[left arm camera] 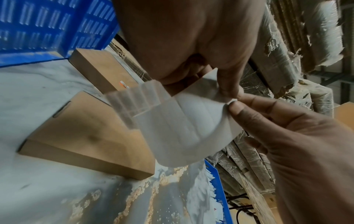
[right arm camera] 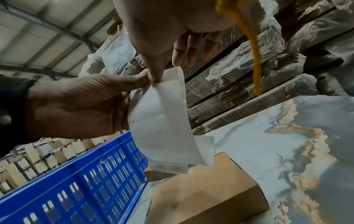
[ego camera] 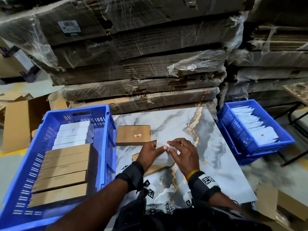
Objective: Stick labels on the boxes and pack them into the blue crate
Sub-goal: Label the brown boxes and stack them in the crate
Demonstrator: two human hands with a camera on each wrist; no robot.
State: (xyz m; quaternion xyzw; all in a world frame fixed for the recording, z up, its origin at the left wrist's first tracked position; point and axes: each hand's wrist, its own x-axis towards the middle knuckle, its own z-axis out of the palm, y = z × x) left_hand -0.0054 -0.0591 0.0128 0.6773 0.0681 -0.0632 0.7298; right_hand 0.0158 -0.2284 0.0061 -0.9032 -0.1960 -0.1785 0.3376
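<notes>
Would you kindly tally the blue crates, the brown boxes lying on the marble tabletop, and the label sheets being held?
Blue crates: 2, the left crate and the right crate
Brown boxes on the tabletop: 2, the far box and the near box
Label sheet: 1, pinched by the left hand and the right hand
Total: 5

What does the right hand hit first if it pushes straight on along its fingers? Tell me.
The right hand points up-left, pinching the label sheet. Straight on lies the left hand, already meeting it at the sheet; beyond, probably the labelled cardboard box. Depth is unclear.
</notes>
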